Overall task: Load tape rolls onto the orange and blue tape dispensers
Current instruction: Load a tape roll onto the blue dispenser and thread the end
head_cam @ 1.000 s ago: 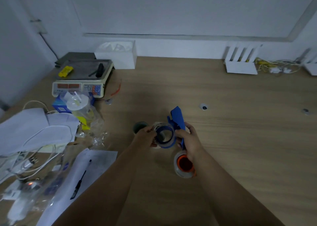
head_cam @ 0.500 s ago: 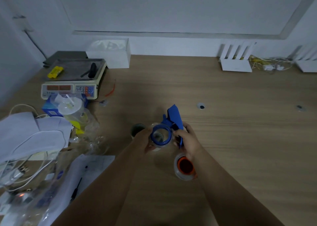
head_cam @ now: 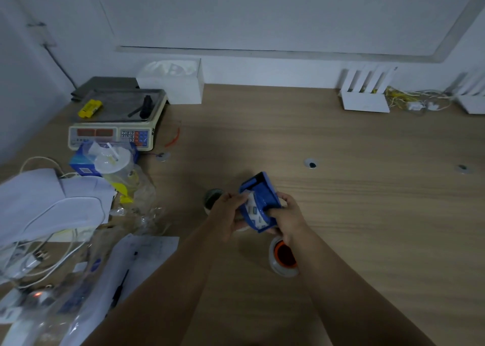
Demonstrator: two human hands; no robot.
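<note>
Both hands are gripping the blue dispenser (head_cam: 262, 201).
My left hand (head_cam: 227, 215) is pinching its roll; my right hand (head_cam: 287, 218) is clasping the frame, tilting away.

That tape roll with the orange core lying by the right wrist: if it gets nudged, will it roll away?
Probably not: the orange-cored roll appears to lie flat on the wooden table, hole upward, so it would likely slide. Being hollow, it is probably light, so the right hand could easily knock it.

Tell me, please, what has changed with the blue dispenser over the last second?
Both hands have turned the blue dispenser: its round hub faced the camera before, now its side does. The left hand and right hand keep their hold. The orange dispenser stays on the table.
</note>
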